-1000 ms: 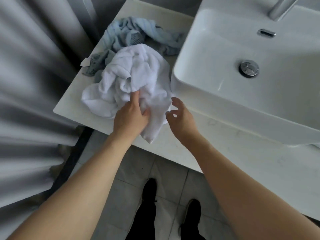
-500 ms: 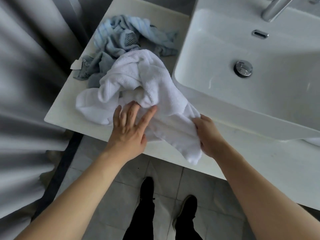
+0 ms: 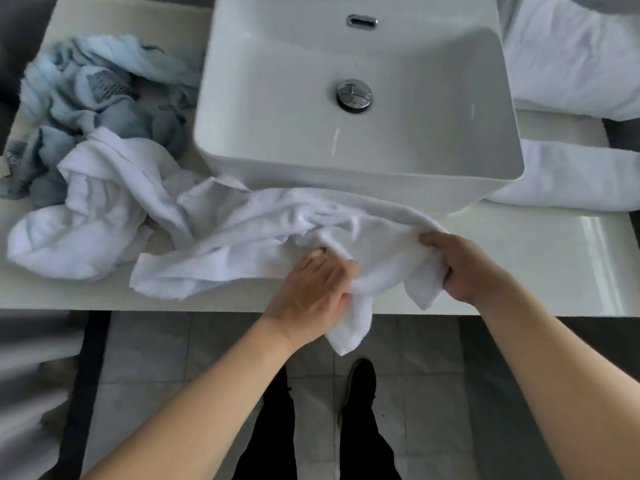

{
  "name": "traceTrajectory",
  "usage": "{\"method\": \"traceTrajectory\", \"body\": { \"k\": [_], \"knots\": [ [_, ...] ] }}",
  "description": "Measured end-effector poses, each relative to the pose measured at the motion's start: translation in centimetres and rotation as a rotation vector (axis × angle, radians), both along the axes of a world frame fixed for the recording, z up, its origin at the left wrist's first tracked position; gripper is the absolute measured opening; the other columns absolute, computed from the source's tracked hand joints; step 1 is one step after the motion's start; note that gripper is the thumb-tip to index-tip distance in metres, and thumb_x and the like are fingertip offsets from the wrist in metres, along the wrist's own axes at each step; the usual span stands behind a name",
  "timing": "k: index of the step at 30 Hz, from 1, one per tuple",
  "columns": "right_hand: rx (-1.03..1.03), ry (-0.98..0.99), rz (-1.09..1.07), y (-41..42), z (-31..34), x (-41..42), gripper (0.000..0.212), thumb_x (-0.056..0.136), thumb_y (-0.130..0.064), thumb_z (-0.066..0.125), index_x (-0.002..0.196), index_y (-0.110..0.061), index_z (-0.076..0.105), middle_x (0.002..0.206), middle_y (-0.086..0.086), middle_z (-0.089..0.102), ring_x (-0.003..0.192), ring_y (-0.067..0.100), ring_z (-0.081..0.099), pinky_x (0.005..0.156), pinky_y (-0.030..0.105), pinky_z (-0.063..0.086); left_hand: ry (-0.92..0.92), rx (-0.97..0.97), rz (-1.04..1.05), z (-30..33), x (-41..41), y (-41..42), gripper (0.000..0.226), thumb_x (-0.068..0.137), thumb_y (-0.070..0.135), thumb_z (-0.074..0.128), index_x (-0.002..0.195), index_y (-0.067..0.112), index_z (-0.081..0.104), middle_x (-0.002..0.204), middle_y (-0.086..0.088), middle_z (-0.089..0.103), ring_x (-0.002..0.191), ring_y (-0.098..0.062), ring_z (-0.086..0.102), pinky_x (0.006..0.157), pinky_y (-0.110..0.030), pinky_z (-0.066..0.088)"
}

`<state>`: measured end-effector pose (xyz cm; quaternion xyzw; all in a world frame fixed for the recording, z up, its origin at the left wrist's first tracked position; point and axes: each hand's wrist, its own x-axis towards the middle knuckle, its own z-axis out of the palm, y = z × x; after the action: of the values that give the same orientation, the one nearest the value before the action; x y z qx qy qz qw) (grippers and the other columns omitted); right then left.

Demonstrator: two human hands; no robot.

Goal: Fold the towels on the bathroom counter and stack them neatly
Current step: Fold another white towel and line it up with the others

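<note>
A crumpled white towel (image 3: 221,237) stretches across the counter (image 3: 540,265) in front of the basin, from the left side to the middle. My right hand (image 3: 460,268) grips its right end, and a corner droops below that fist. My left hand (image 3: 315,289) grips a fold of the same towel at the counter's front edge, where another corner hangs over the floor. A crumpled light-blue towel (image 3: 90,98) lies behind it at the counter's far left. Folded white towels (image 3: 568,178) sit to the right of the basin.
A white rectangular basin (image 3: 356,98) stands on the middle of the counter, with a chrome drain. More white cloth (image 3: 571,53) is piled at the back right. Below the counter edge are grey floor tiles and my dark shoes. Grey blurred surfaces fill the left.
The white towel has been pulled to the right, out of its heap and along the front of the basin. Both hands moved right with it, and the view swung right.
</note>
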<state>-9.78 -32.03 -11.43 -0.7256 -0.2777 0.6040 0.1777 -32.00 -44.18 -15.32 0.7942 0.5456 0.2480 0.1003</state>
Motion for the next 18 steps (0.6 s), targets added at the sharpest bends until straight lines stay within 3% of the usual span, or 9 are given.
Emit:
{"method": "traceTrajectory", "body": {
  "k": [3,5,7,10,13,15,17,18],
  "knots": [
    [-0.027,0.027,-0.200,-0.2,-0.1,4.9,0.030,0.093,-0.023,0.057,0.117,-0.008,0.066,0.092,0.009,0.069,0.084,0.025,0.064,0.079,0.040,0.050,0.247,-0.265,0.186,-0.9,3.2,0.8,0.066,0.077,0.034,0.065,0.136,0.021,0.039,0.128,-0.010,0.050,0.118,-0.036,0.049,0.101,-0.049,0.037],
    [-0.015,0.069,-0.257,-0.4,0.8,7.9,0.028,0.096,-0.023,0.047,0.114,-0.016,0.067,0.096,0.010,0.069,0.087,0.029,0.064,0.083,0.045,0.049,0.348,-0.387,0.307,-1.7,4.2,1.4,0.082,0.067,0.046,0.071,0.141,0.022,0.044,0.148,-0.017,0.032,0.133,-0.044,0.033,0.108,-0.059,0.025],
    [0.037,0.146,-0.269,-0.7,1.8,10.7,0.033,0.095,-0.020,0.041,0.113,-0.021,0.069,0.099,0.011,0.071,0.089,0.031,0.066,0.081,0.046,0.051,0.392,-0.434,0.322,-2.4,5.6,2.0,0.075,0.064,0.042,0.075,0.133,0.023,0.054,0.152,-0.019,0.023,0.138,-0.043,0.023,0.111,-0.065,0.015],
    [0.094,0.263,-0.354,-1.3,3.0,14.2,0.034,0.093,-0.018,0.042,0.109,-0.018,0.071,0.095,0.011,0.073,0.082,0.029,0.071,0.074,0.039,0.055,0.387,-0.470,0.261,-1.7,9.8,3.9,0.038,0.078,0.032,0.068,0.114,0.022,0.063,0.148,-0.019,0.031,0.138,-0.044,0.023,0.108,-0.070,0.020],
    [0.071,0.396,-0.557,-2.3,3.6,17.5,0.032,0.087,-0.017,0.039,0.102,-0.006,0.066,0.078,0.013,0.069,0.068,0.028,0.070,0.073,0.036,0.053,0.115,-0.547,0.195,-0.8,15.1,6.2,0.026,0.088,0.029,0.046,0.109,0.021,0.060,0.135,-0.005,0.046,0.132,-0.034,0.035,0.106,-0.051,0.034],
    [0.069,0.461,-0.680,-2.7,4.0,20.3,0.030,0.085,-0.014,0.038,0.097,-0.003,0.064,0.073,0.013,0.067,0.064,0.029,0.069,0.073,0.038,0.052,-0.144,-0.623,0.084,0.4,18.7,7.5,0.018,0.092,0.026,0.040,0.097,0.022,0.057,0.104,0.002,0.059,0.105,-0.025,0.054,0.086,-0.039,0.045],
    [0.098,0.510,-0.747,-2.7,4.6,23.5,0.030,0.087,-0.012,0.042,0.103,0.000,0.064,0.081,0.017,0.069,0.073,0.032,0.070,0.078,0.042,0.053,-0.351,-0.767,0.087,1.8,22.1,8.3,0.013,0.099,0.025,0.042,0.093,0.027,0.054,0.087,0.008,0.059,0.084,-0.013,0.055,0.072,-0.030,0.042],
    [0.118,0.529,-0.757,-2.5,4.8,25.3,0.031,0.089,-0.013,0.044,0.108,0.000,0.064,0.090,0.019,0.070,0.079,0.033,0.071,0.082,0.043,0.054,-0.481,-0.808,0.151,2.4,23.7,8.7,0.013,0.100,0.024,0.044,0.092,0.026,0.054,0.086,0.010,0.059,0.081,-0.010,0.054,0.073,-0.028,0.042]
  ]
}}
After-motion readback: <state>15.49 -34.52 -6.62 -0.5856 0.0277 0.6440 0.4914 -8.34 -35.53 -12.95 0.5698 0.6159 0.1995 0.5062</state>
